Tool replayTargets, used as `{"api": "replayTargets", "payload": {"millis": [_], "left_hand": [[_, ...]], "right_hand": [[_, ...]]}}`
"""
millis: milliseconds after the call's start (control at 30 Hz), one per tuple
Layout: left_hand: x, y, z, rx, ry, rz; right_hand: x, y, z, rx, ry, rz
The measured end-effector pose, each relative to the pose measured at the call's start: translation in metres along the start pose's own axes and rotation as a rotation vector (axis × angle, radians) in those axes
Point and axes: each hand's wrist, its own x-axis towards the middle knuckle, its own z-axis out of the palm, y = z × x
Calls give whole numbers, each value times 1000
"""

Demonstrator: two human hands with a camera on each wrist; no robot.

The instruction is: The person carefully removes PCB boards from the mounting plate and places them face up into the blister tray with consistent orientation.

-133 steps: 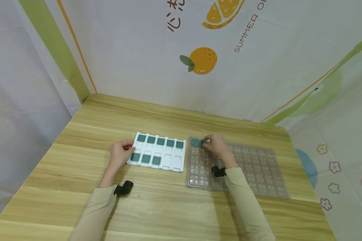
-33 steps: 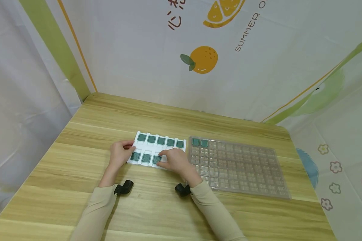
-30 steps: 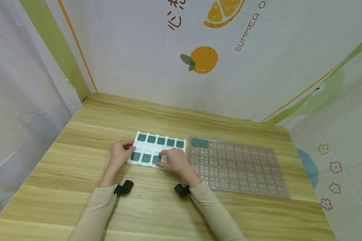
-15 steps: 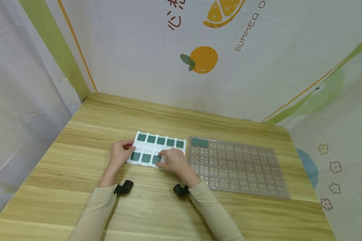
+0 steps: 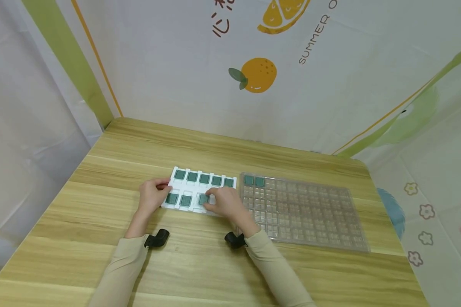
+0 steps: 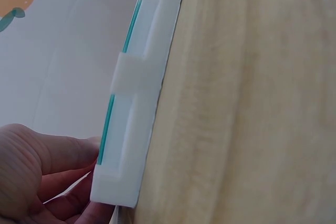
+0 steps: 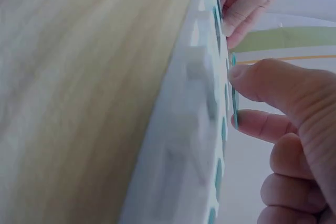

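A white tray (image 5: 194, 187) with two rows of pockets lies on the table, several small green circuit boards (image 5: 204, 178) seated in it. My left hand (image 5: 151, 198) grips the tray's left end, thumb on top and fingers below, as the left wrist view shows. Between thumb and index finger, my right hand (image 5: 227, 203) pinches one green circuit board (image 7: 234, 100), raised just above the tray's near row. The other fingers of that hand are curled. To the right, a clear plastic tray (image 5: 311, 213) of small compartments holds two green boards (image 5: 254, 181) at its far left corner.
The wooden table (image 5: 199, 268) carries both trays, which lie side by side with a narrow gap. A printed white curtain (image 5: 176, 76) hangs behind the table's far edge and along the sides. A black camera (image 5: 157, 238) sits on each wrist.
My right hand has left the clear tray, where a second board now sits flat, and moved to the white tray. It has just lifted the near row's third board, shifting slightly right. The left hand stays put.
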Motion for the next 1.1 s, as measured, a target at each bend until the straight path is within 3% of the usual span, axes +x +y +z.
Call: {"api": "replayTargets", "payload": {"millis": [533,733,1100], "left_hand": [[0,-2,1,-4,8,14],[1,-2,1,-7,4,14],[0,-1,0,-5,3,20]], "right_hand": [[-10,25,-15,64,-38,81],[-16,36,-16,18,-25,88],[-31,54,-19,64,-6,111]]}}
